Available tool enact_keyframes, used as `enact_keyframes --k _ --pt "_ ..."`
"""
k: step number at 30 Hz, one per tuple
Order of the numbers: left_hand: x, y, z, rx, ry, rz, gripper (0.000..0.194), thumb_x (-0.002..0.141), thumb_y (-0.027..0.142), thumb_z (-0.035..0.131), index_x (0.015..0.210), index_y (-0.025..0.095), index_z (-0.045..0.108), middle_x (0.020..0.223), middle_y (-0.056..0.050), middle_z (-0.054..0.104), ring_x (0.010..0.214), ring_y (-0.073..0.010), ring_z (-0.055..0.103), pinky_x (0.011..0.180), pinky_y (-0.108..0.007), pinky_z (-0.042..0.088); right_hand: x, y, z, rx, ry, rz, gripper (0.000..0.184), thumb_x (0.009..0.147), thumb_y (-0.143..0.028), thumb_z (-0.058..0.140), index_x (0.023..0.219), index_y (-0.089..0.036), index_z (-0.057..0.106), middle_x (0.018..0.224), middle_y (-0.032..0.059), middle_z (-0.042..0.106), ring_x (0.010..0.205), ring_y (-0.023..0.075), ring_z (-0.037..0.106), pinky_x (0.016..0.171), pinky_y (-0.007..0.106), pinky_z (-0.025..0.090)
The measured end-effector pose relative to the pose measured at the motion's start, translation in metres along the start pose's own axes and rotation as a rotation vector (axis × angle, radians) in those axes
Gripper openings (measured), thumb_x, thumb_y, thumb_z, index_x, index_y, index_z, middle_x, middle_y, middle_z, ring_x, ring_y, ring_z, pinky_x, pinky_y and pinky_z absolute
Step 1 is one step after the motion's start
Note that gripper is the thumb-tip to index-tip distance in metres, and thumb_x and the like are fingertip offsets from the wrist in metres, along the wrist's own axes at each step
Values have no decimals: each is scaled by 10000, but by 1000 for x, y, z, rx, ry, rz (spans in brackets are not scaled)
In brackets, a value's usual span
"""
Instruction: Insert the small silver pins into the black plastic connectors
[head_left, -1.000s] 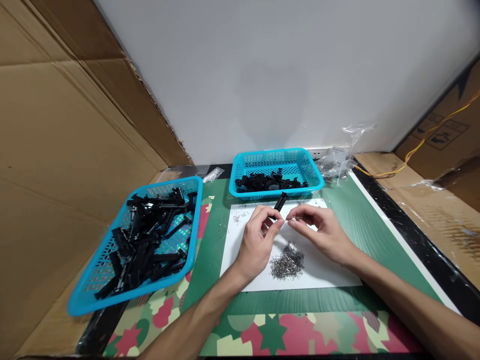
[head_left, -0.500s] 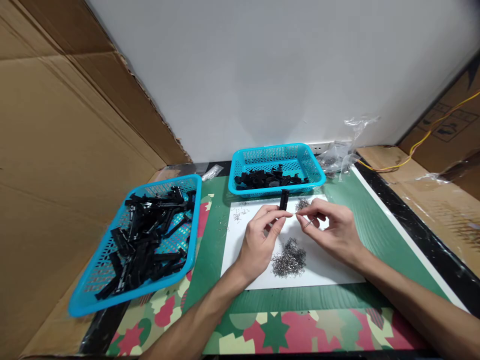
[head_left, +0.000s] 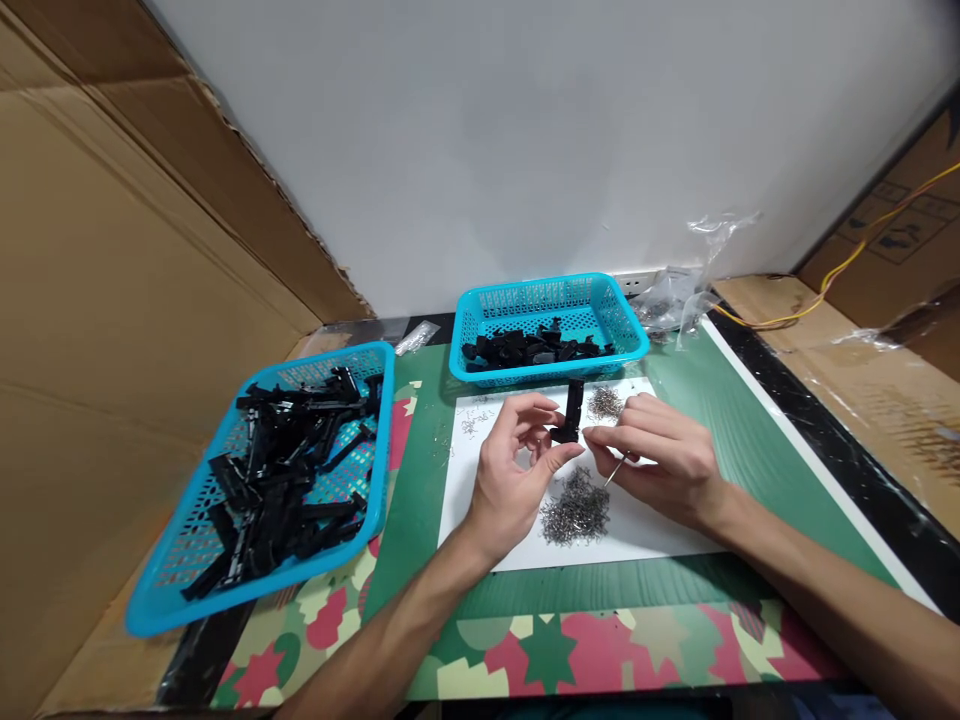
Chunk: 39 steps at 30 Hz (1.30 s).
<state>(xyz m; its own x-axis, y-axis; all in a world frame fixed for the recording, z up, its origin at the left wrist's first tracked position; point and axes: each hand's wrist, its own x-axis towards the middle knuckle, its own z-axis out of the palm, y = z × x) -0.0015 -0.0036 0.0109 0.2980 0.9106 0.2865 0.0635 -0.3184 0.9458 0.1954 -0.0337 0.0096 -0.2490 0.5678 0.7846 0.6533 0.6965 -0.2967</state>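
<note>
My left hand (head_left: 514, 472) pinches a small black plastic part (head_left: 571, 411) upright over a white paper sheet (head_left: 660, 525). My right hand (head_left: 660, 455) is closed in a pinch against the part's lower end and holds a thin metal pin (head_left: 615, 470) that slants down toward a pile of small metal springs or clips (head_left: 576, 506) lying on the paper just below both hands. A smaller heap of the same metal bits (head_left: 604, 402) lies behind the hands.
A blue basket (head_left: 195, 580) at the left is piled with long black plastic parts. A second blue basket (head_left: 622, 330) at the back holds smaller black parts. Clear plastic bags (head_left: 679, 300) lie at the back right. Cardboard walls stand on both sides; a green mat (head_left: 720, 440) covers the table.
The black part has been turned more upright in my left hand. My right hand has closed in against it, and the metal pin now points down toward the pile.
</note>
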Motion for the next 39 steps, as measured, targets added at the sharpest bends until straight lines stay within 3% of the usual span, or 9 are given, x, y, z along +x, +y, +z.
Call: enact_keyframes --k 6,11,16,24,31,39 --pt "1 -3 -2 -6 -35 -24 392 855 315 872 1204 227 716 1120 -75 757 983 -205 713 756 -278 566 -1 2 -1 7 -62 -87 182 978 -90 604 946 -219 729 634 -7 565 614 162 460 595 323 389" --pt "3 -5 -4 50 -30 -1 399 830 316 893 1198 204 788 1058 -81 791 853 -183 702 687 -257 554 -5 4 2 37 -49 -102 135 972 -53 627 978 -173 690 665 -3 560 649 166 450 627 320 389" --pt "4 -6 -7 135 -41 131 376 847 266 876 1213 223 801 971 -44 787 688 -118 591 637 -232 523 -5 5 2 29 -98 -122 126 977 -40 623 974 -156 671 673 0 542 655 168 428 627 322 360" --pt "2 -6 -7 223 -23 238 415 834 248 885 1233 212 774 983 -41 770 692 -114 564 663 -240 522 -2 3 -2 19 -125 -119 123 986 -53 622 937 -162 653 683 3 550 667 168 430 639 317 367" --pt "2 -5 -6 220 -40 201 410 844 256 880 1238 221 774 982 -50 771 698 -124 574 666 -257 521 0 4 -4 40 -138 -118 139 996 -50 601 925 -156 657 683 2 548 661 167 436 635 316 377" --pt "3 -4 -5 100 -48 4 407 797 254 913 1191 226 810 959 -51 789 718 -138 615 607 -236 484 -4 6 -2 86 -160 -111 127 1006 -63 591 960 -145 676 701 13 574 673 172 477 649 323 398"
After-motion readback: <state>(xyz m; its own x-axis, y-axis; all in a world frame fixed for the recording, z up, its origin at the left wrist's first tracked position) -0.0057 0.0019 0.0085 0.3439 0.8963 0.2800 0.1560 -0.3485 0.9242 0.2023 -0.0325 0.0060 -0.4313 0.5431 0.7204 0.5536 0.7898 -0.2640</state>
